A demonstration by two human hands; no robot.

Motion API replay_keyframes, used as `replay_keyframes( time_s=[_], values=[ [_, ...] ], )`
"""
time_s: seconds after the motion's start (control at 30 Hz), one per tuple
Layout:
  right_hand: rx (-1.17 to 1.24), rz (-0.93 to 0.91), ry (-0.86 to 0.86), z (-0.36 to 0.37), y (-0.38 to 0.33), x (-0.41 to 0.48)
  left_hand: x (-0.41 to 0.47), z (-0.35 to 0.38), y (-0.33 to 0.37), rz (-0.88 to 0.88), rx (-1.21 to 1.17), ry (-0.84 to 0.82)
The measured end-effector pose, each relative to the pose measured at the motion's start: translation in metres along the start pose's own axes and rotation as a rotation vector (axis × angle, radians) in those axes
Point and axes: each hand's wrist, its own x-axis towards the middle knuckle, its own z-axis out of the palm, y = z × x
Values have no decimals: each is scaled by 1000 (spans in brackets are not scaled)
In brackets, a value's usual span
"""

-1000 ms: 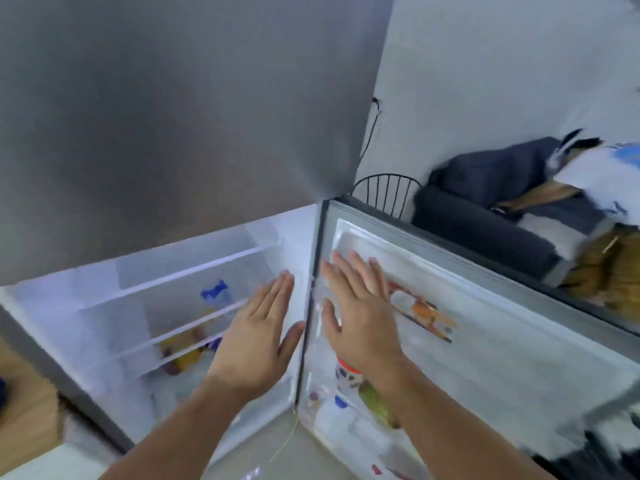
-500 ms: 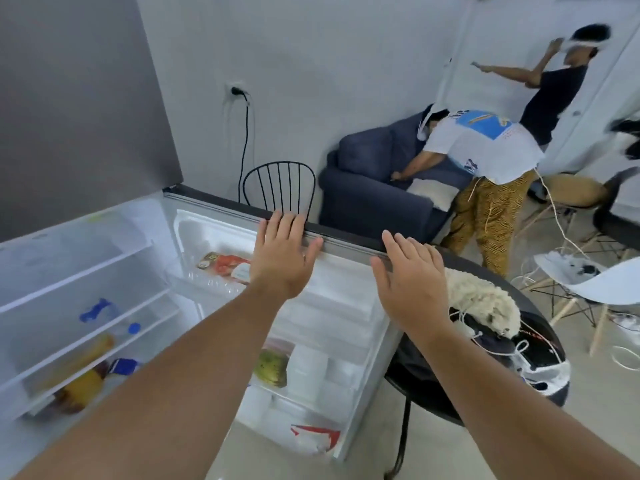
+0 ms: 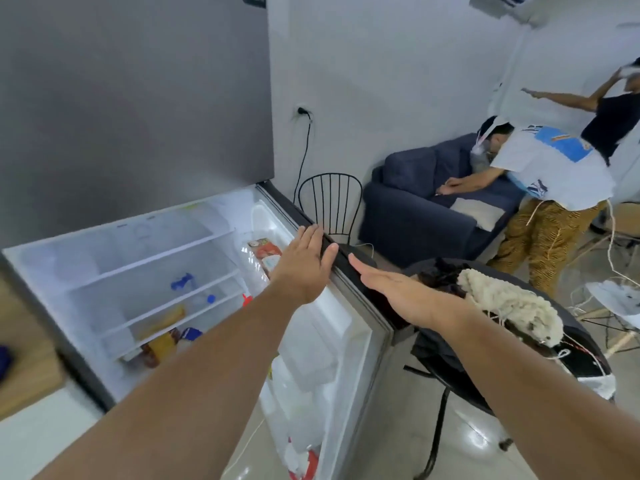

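Fridge door [image 3: 334, 344] seen swung open at centre frame, white inner shelves exposed, top edge dark. Left hand [image 3: 304, 263] laid flat over top edge, fingers straight, nothing clasped. Right hand [image 3: 398, 292] held flat at outer face, fingers straight, contact unclear. Black round table [image 3: 585, 344] crowded close at 3 o'clock, wire chair [image 3: 329, 202] at 12 o'clock.

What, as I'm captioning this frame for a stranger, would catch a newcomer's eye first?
The open fridge door in the middle draws the eye: the left hand lies flat on its dark top edge, the right hand flat by its outer side. Left of it gapes the white shelved compartment; at the back right a person in a white T-shirt bends over a dark blue sofa.
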Motion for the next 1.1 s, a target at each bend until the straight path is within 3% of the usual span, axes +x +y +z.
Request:
replay_keyframes(
  time_s=[0.1, 0.23, 0.37, 0.47, 0.57, 0.67, 0.8, 1.1],
  values=[
    [45, -184, -69, 50, -11, 16, -43, -29, -17, -97, -148, -49],
    [-275, -430, -15, 116, -32, 50, -98, -90, -58, -137, -195, -188],
    [-560, -677, 119, 163, -61, 92, -143, -151, -92, -194, 61, -281],
    [-710, -794, 195, 189, -76, 133, -165, -160, -112, -227, 454, -152],
    [-698, -829, 229, 220, -96, 169, -180, -144, -141, -252, 767, 4],
    [-662, -830, 290, 257, -113, 199, -185, -131, -181, -337, 872, 134],
    [-610, -840, 353, 291, -135, 233, -173, -121, -228, -444, 843, 296],
    [-574, -847, 411, 334, -168, 306, -126, -127, -308, -639, 857, 327]
  ],
)
